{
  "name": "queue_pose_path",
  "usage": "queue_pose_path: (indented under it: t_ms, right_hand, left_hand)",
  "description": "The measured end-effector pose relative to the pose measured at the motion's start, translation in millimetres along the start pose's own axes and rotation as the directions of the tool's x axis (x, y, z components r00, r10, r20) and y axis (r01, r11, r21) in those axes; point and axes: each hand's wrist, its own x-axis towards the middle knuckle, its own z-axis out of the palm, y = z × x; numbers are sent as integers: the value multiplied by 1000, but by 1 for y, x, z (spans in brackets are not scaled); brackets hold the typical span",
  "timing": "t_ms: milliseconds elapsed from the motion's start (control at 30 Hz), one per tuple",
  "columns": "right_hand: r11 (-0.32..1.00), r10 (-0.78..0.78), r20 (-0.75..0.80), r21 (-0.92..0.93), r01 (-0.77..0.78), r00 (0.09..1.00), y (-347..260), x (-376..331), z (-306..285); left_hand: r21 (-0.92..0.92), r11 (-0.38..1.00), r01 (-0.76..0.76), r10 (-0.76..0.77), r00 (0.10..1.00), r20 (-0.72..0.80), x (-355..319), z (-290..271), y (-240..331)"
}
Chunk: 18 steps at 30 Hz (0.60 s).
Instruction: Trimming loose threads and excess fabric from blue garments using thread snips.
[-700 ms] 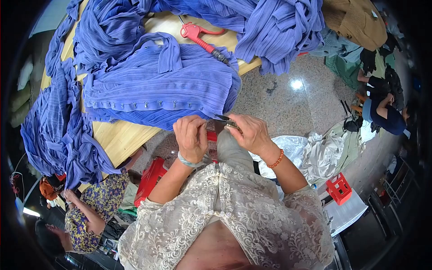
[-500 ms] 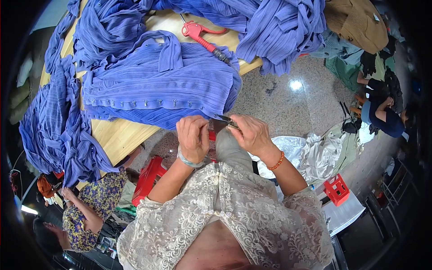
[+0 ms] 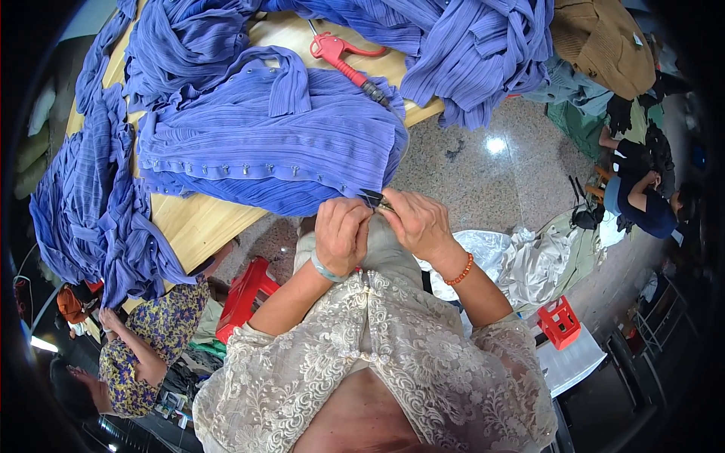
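A ribbed blue-purple cardigan (image 3: 257, 136) with a row of buttons along its near edge lies across the table's front corner. My right hand (image 3: 417, 224) is closed around small dark thread snips (image 3: 373, 196), whose blades touch or nearly touch the cardigan's near right corner. Close beside it, my left hand (image 3: 342, 232) is closed at the same corner, its fingertips almost against the snips. What it pinches is too small to make out.
More blue-purple garments (image 3: 483, 53) heap around the wooden table (image 3: 208, 226). A red air blow gun (image 3: 340, 57) lies behind the cardigan. Red stools (image 3: 245, 297) stand below. Pale cloth (image 3: 536, 260) lies on the floor at right. A person in a floral top (image 3: 140, 362) works at left.
My left hand has moved right and slightly down, nearer to the snips. My right hand stays by the cardigan's corner with the snips. The view has shifted slightly.
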Motion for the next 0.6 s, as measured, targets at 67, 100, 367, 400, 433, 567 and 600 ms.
queue_pose_path:
  t_ms: [67, 100, 367, 400, 433, 567, 600]
  right_hand:
    - [1000, -10, -9, -20, 10, 1000, 2, -2, 2]
    - [1000, -15, -5, -17, 15, 1000, 2, -2, 1]
    - [963, 269, -30, 30, -269, 963, 22, -7, 1]
    - [940, 335, -19, 78, -333, 942, 25, -8, 1]
    - [940, 334, -20, 76, -331, 943, 27, -7, 2]
    - [854, 455, 17, 274, -442, 890, 30, -4, 6]
    - [838, 458, 28, 319, -442, 889, 28, -1, 7]
  left_hand:
    - [-10, 1000, 8, -8, 1000, 3, 1, 1, 1]
    - [-24, 1000, 13, -12, 1000, 9, 0, 1, 1]
    - [-45, 991, 126, -101, 923, 372, -30, 3, 1]
    - [-25, 982, 189, -156, 870, 467, -41, 5, -7]
    - [0, 969, 248, -207, 804, 557, -46, 4, -13]
    - [-573, 352, 740, -654, 632, 415, -46, -2, -19]
    - [-689, 242, 683, -707, 611, 357, -36, -2, -21]
